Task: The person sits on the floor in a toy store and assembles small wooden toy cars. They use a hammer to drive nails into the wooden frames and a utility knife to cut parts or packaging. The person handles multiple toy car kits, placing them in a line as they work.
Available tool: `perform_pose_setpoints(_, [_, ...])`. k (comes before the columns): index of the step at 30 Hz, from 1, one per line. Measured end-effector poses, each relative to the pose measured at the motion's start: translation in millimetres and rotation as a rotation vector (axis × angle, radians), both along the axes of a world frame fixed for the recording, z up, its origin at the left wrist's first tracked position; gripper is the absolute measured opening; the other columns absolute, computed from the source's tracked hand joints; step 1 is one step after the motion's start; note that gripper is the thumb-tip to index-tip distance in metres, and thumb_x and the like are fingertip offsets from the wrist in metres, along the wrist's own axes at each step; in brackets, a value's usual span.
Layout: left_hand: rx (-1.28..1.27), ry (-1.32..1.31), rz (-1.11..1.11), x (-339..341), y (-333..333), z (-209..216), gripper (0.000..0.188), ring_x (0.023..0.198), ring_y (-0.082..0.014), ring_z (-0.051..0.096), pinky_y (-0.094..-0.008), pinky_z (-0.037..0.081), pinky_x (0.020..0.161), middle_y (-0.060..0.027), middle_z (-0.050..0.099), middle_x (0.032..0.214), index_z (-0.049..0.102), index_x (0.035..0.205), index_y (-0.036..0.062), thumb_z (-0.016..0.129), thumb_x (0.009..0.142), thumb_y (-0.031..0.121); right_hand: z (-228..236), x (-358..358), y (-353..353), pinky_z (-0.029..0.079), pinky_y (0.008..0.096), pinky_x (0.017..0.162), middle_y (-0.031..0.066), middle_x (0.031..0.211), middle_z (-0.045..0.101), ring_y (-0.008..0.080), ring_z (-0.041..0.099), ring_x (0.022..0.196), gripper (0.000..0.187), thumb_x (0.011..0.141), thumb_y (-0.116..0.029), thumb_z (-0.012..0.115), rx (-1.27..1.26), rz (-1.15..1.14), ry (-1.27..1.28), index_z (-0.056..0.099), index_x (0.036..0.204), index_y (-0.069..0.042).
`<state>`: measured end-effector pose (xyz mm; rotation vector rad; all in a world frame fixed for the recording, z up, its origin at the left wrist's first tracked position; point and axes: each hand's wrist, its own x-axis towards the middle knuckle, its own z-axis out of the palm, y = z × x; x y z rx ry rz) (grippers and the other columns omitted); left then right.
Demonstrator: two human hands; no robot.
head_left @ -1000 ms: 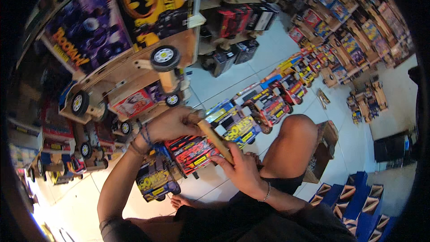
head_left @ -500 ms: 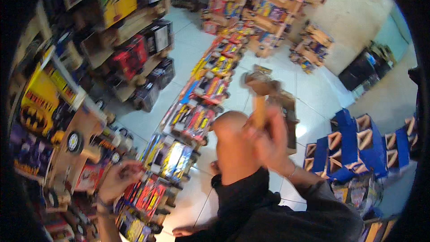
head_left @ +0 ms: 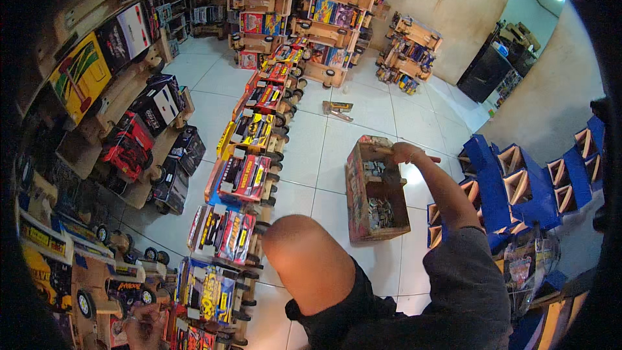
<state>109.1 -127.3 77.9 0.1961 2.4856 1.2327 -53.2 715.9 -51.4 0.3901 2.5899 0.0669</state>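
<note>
My right hand [head_left: 407, 153] is at the far right rim of a worn wooden box [head_left: 352, 204] on the floor. Its fingers are closed, and a short reddish handle [head_left: 434, 159] shows beside them; what lies in the fingers is hidden. Small metal pieces [head_left: 381, 214] fill the near part of the box. Low at the left, my left hand [head_left: 144, 327] is close to a wooden toy truck [head_left: 107, 288] with black wheels. Its fingers are dim and partly lost against the toys. I cannot tell whether it holds anything.
A long row of colourful toy trucks [head_left: 243, 178] stands left of my bent knee [head_left: 308, 256]. More trucks are stacked at the left and back. A flat tool [head_left: 338, 110] lies on the tiles. Blue, open-ended box shapes [head_left: 512, 185] are piled at the right.
My right hand has moved from above my knee, where it held a tan-handled tool, out to the box. My left hand is lower and further left. The view has shifted.
</note>
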Motion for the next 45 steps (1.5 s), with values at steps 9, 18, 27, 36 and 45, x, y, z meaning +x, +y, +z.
perform_pose_setpoints(9, [-0.29, 0.244, -0.001, 7, 37, 6, 0.031, 0.081, -0.0197, 0.063, -0.0404, 0.049, 0.077, -0.0114, 0.07, 0.1, 0.066, 0.124, 0.003, 0.056, 0.107, 0.026, -117, -42, 54, 0.058, 0.0454, 0.076, 0.014, 0.099, 0.076, 0.0231, 0.072, 0.092, 0.036, 0.091, -0.035, 0.059, 0.034, -0.071, -0.359, 0.077, 0.107, -0.007])
perform_pose_setpoints(18, [-0.327, 0.262, -0.089, -23, 91, 33, 0.027, 0.104, -0.0279, 0.066, -0.0433, 0.051, 0.092, -0.0115, 0.07, 0.113, 0.067, 0.124, 0.0047, 0.06, 0.104, 0.022, -185, -52, 68, 0.057, 0.0439, 0.085, 0.0143, 0.117, 0.073, 0.0287, 0.071, 0.102, 0.048, 0.092, -0.046, 0.061, -0.021, -0.002, -0.497, 0.073, 0.118, -0.008])
perform_pose_setpoints(27, [-0.315, 0.254, -0.109, -13, 66, 17, 0.027, 0.113, -0.0274, 0.066, -0.0469, 0.045, 0.109, -0.0108, 0.071, 0.121, 0.069, 0.122, 0.0059, 0.06, 0.104, 0.023, -177, -29, 80, 0.057, 0.0462, 0.086, 0.0191, 0.108, 0.074, 0.0338, 0.072, 0.102, 0.035, 0.08, -0.031, 0.071, 0.09, 0.093, -0.2, 0.077, 0.104, -0.006])
perform_pose_setpoints(36, [-0.336, 0.281, -0.136, -7, 62, 27, 0.027, 0.113, -0.0266, 0.066, -0.0439, 0.048, 0.106, -0.0108, 0.07, 0.122, 0.068, 0.124, 0.0058, 0.058, 0.104, 0.022, -87, -24, 52, 0.057, 0.0404, 0.081, 0.0192, 0.097, 0.075, 0.028, 0.073, 0.089, 0.023, 0.086, -0.023, 0.066, 0.105, 0.222, 0.014, 0.077, 0.096, -0.006])
perform_pose_setpoints(45, [-0.074, 0.22, -0.105, -13, 79, 37, 0.035, 0.105, -0.0239, 0.068, -0.0353, 0.054, 0.095, -0.0154, 0.068, 0.125, 0.065, 0.124, -0.0034, 0.048, 0.109, 0.023, 143, 0, -105, 0.049, 0.0235, 0.069, -0.003, 0.105, 0.075, 0.0065, 0.062, 0.091, 0.028, 0.089, -0.025, 0.079, -0.957, -0.122, -0.022, 0.077, 0.111, -0.008])
